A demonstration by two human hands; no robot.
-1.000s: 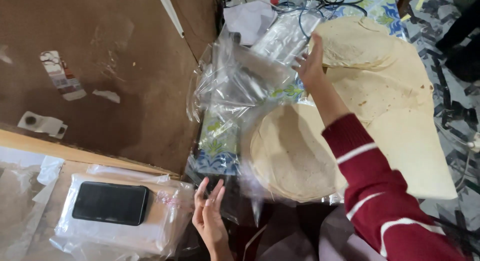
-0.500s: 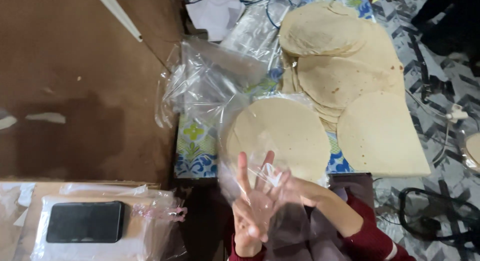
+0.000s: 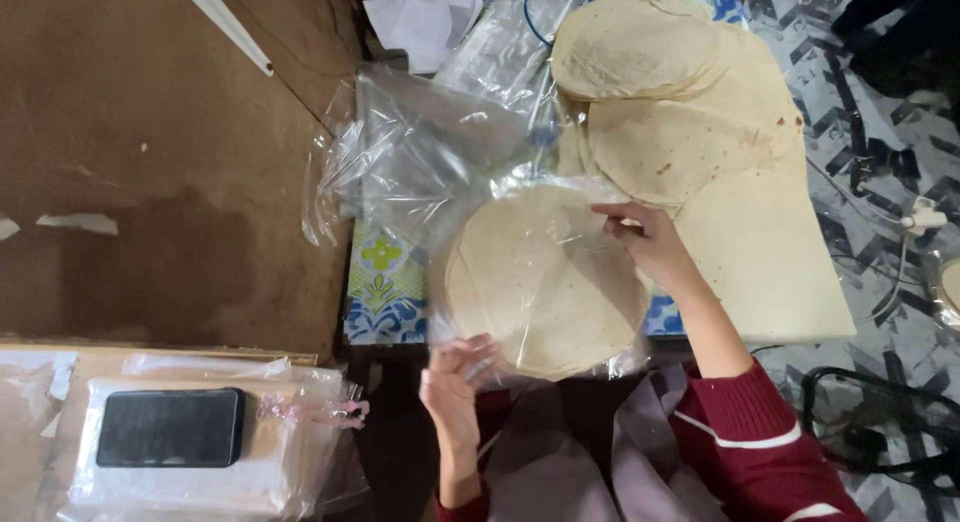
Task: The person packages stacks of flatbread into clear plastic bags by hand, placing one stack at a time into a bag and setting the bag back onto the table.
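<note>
Head view: pale, round, thin flatbreads (image 3: 545,282) in a stack, wrapped in a clear bag (image 3: 470,217), lie on the near edge of the patterned cloth (image 3: 385,292). How many are in that stack I cannot tell. My right hand (image 3: 650,244) rests on its far right edge, fingers bent, pinching the plastic there. My left hand (image 3: 455,382) is at its near edge, fingers curled on the bag's rim. Beyond the stack, more flatbreads (image 3: 670,92) lie overlapping; I count at least three. One black phone (image 3: 170,427) sits apart, to my left.
</note>
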